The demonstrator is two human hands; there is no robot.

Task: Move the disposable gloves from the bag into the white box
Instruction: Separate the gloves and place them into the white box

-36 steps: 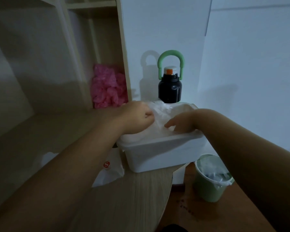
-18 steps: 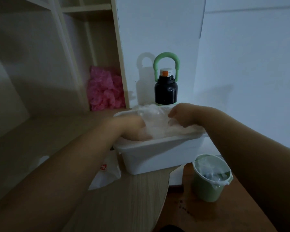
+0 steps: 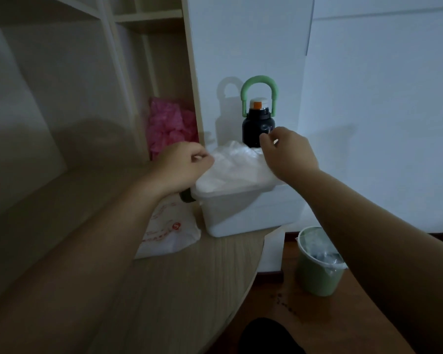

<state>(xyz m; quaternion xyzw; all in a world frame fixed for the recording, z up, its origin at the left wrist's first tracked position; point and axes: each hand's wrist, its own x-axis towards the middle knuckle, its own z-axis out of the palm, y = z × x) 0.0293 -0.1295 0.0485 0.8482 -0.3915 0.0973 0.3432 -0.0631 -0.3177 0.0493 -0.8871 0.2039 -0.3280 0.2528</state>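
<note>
Now, disposable gloves (image 3: 235,164): heaped above the white box (image 3: 241,215) rim.
Left hand (image 3: 182,167): heap's 9 o'clock, pinching the film.
Right hand (image 3: 287,154): 1 o'clock, fingers curled; hold unclear.
Bag (image 3: 169,231): flat at box's 8 o'clock.
Method: press heap down evenly, tucking edges inside; avoid the bottle (image 3: 257,126) at 12 o'clock.

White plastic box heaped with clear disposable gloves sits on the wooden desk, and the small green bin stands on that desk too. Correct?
No. The head view shows the small green bin on the floor, right of the wooden desk. The white plastic box heaped with clear disposable gloves does sit on the desk.
</note>
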